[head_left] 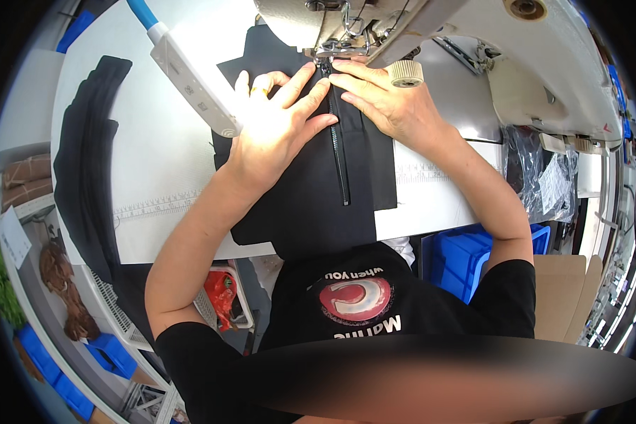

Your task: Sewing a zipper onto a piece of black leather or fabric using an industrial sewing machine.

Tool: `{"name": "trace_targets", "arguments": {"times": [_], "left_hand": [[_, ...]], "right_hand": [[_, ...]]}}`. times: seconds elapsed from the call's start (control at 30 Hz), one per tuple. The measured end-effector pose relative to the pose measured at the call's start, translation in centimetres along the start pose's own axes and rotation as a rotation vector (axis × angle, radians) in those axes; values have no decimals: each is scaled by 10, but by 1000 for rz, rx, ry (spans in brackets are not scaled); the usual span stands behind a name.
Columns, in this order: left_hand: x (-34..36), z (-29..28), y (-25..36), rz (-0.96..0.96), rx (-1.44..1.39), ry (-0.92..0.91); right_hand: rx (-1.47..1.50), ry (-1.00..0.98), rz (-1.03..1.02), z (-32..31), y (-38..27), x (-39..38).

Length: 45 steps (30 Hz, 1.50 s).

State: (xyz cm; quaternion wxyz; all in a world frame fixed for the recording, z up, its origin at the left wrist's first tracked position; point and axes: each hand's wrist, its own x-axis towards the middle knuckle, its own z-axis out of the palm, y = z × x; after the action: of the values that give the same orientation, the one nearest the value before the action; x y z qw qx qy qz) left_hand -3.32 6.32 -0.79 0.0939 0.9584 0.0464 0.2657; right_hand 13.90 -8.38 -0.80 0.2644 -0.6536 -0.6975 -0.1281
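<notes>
A black fabric piece point(283, 194) lies flat on the white sewing table point(159, 152). Down its middle runs a zipper point(338, 155) with dark teeth, its far end close to the presser foot point(336, 51) of a sewing machine point(466, 35). My left hand point(272, 134) rests on the cloth left of the zipper, fingers stretched out and fingertips beside the tape; a yellow band circles one finger. From the right, my right hand point(396, 106) lays its extended fingers along the zipper's other side, just in front of the foot. The needle tip cannot be made out.
A white lamp bar point(191, 85) slants in near my left hand. Folded dark cloth point(85, 162) drapes over the table's left side. To the right are a clear plastic bag point(550, 180), a blue crate point(456, 261) and a cardboard box point(562, 297).
</notes>
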Motion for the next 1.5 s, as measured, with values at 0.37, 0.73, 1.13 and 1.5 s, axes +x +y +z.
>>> {"name": "trace_targets", "arguments": {"times": [0.37, 0.73, 1.13, 1.5], "left_hand": [[-2, -4, 2, 27, 10, 49], [-2, -8, 2, 24, 24, 2], [6, -7, 0, -42, 56, -94], [-2, -4, -5, 33, 146, 15]], "right_hand": [[-60, -38, 24, -1, -7, 6], [-77, -32, 15, -3, -8, 9], [-67, 28, -12, -1, 0, 13], [-87, 3, -1, 3, 2, 14]]}}
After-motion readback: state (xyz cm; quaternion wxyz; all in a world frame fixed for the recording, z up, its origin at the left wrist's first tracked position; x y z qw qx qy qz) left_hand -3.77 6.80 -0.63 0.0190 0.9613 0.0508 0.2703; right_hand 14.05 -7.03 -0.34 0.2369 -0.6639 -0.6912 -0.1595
